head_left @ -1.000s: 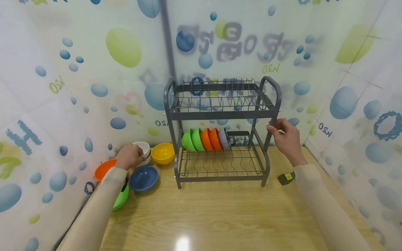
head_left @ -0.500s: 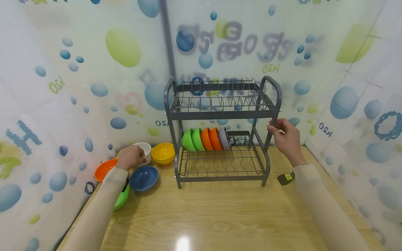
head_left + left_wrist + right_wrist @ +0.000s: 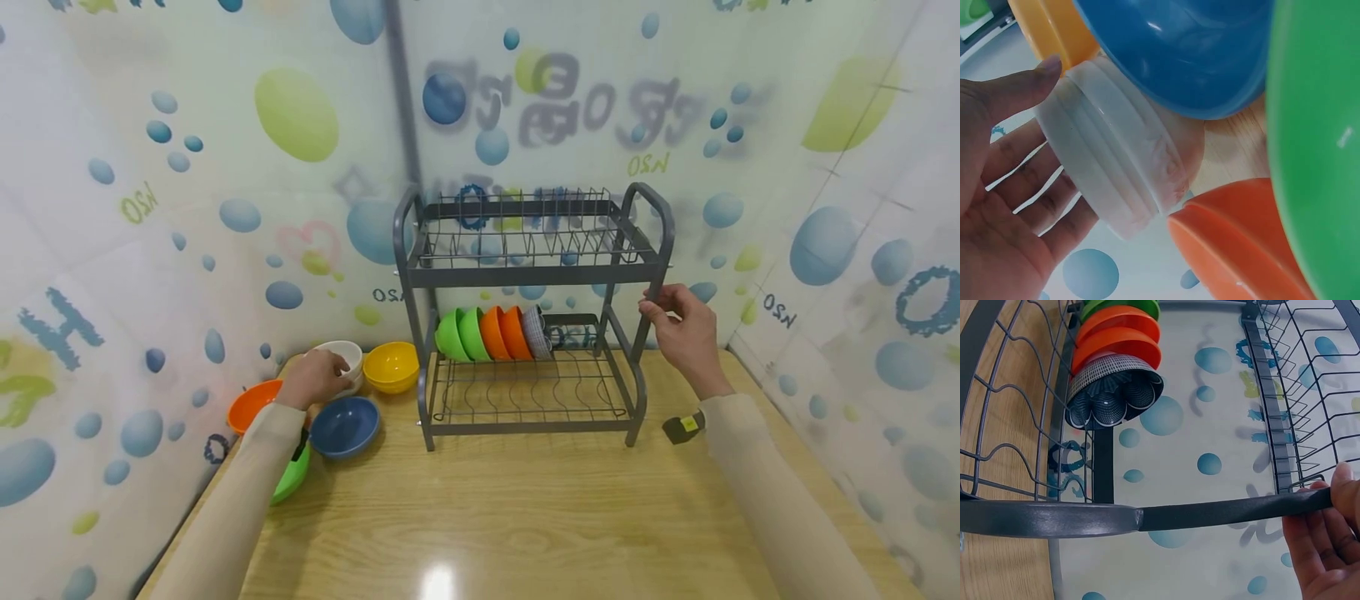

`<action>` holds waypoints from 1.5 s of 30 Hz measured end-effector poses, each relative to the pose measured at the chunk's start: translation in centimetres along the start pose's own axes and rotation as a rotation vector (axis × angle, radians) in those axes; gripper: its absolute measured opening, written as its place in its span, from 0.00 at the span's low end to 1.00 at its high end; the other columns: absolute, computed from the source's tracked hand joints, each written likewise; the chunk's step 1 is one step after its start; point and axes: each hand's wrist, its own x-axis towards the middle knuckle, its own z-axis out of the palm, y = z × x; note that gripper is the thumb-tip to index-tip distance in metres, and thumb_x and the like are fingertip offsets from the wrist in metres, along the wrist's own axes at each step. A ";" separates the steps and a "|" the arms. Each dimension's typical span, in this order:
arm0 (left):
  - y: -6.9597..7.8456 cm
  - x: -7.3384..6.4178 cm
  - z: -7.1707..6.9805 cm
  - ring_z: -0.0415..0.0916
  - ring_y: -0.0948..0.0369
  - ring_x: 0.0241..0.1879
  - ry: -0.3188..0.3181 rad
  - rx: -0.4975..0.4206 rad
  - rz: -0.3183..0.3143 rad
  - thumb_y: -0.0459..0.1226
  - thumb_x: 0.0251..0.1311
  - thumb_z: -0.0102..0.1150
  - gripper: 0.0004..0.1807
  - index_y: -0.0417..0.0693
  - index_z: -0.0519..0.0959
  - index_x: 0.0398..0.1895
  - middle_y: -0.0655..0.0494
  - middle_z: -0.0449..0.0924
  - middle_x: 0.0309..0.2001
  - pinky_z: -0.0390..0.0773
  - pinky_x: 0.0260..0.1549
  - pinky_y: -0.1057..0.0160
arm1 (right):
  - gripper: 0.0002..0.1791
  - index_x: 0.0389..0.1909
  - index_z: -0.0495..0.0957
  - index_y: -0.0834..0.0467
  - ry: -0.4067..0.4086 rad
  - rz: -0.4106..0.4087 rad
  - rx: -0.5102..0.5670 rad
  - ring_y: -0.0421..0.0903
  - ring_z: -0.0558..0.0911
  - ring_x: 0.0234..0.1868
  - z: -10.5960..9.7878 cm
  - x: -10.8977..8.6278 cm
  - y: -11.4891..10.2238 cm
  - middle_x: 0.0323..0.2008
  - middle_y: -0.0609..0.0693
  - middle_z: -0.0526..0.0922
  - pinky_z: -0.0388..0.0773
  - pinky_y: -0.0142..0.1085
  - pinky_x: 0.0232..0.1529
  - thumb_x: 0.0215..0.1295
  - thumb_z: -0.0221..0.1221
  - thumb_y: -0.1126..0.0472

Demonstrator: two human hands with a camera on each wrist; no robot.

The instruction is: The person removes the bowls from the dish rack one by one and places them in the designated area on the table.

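At the left, my left hand (image 3: pixel 315 379) is at the rim of a white bowl (image 3: pixel 1104 144), thumb and fingers on either side of it. Another white bowl sits nested under it. Several fingertips are hidden behind the bowl. My right hand (image 3: pixel 686 333) pinches the right upright of a grey two-tier dish rack (image 3: pixel 525 275) between thumb and fingers. On its lower tier stand two green bowls (image 3: pixel 461 335), two orange bowls (image 3: pixel 506 333) and a dark patterned bowl (image 3: pixel 1116 390), all tilted on edge in a row.
Around my left hand are yellow bowls (image 3: pixel 392 367), a blue bowl (image 3: pixel 345 427), orange bowls (image 3: pixel 1241 237) and a green bowl (image 3: pixel 1316 125). A small black object with a yellow label (image 3: pixel 682 428) is near my right wrist. Patterned curtains enclose the wooden table (image 3: pixel 525 517).
My left hand has shifted slightly to the right and up over the white bowls, its fingers a little straighter. My right hand stays on the rack's upright.
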 end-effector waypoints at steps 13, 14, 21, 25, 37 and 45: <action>1.4 -0.8 -0.9 0.77 0.40 0.56 0.065 -0.119 0.015 0.46 0.62 0.69 0.32 0.39 0.75 0.66 0.34 0.80 0.58 0.80 0.55 0.39 | 0.20 0.56 0.80 0.60 0.010 -0.015 0.018 0.19 0.76 0.41 0.1 -0.3 0.0 0.48 0.55 0.85 0.78 0.18 0.49 0.76 0.58 0.50; 1.7 -0.8 -1.1 0.76 0.39 0.57 0.065 -0.137 0.015 0.47 0.62 0.69 0.33 0.40 0.74 0.67 0.34 0.79 0.59 0.79 0.56 0.38 | 0.20 0.56 0.80 0.60 0.015 -0.018 0.018 0.19 0.76 0.41 0.1 -0.3 0.0 0.48 0.56 0.85 0.78 0.17 0.49 0.76 0.58 0.50; 3.1 -0.8 -1.8 0.72 0.39 0.65 0.082 -0.185 0.038 0.57 0.63 0.66 0.43 0.43 0.67 0.74 0.37 0.73 0.69 0.74 0.62 0.35 | 0.19 0.58 0.81 0.58 0.045 -0.046 0.019 0.20 0.76 0.42 0.1 -0.5 -0.4 0.48 0.58 0.87 0.74 0.12 0.44 0.75 0.59 0.51; 4.0 -0.9 -2.0 0.71 0.39 0.66 0.104 -0.211 0.050 0.62 0.62 0.64 0.48 0.43 0.64 0.76 0.38 0.72 0.70 0.72 0.64 0.35 | 0.18 0.58 0.81 0.59 0.071 -0.076 -0.027 0.37 0.83 0.47 0.0 -0.6 -0.7 0.48 0.59 0.87 0.72 0.10 0.44 0.75 0.60 0.54; 7.3 -1.2 -3.6 0.69 0.45 0.69 0.173 -0.410 0.137 0.57 0.64 0.66 0.43 0.58 0.62 0.79 0.44 0.73 0.71 0.69 0.70 0.38 | 0.32 0.70 0.71 0.60 0.111 -0.160 -0.014 0.59 0.81 0.59 0.1 -1.8 -2.0 0.59 0.62 0.81 0.80 0.49 0.59 0.68 0.67 0.59; 9.8 -1.3 -4.9 0.70 0.44 0.69 0.234 -0.607 0.174 0.53 0.68 0.64 0.39 0.56 0.63 0.78 0.43 0.73 0.69 0.70 0.69 0.38 | 0.36 0.69 0.72 0.62 0.313 -0.332 -0.040 0.59 0.78 0.61 1.0 -3.9 -2.9 0.62 0.62 0.79 0.77 0.53 0.61 0.59 0.72 0.61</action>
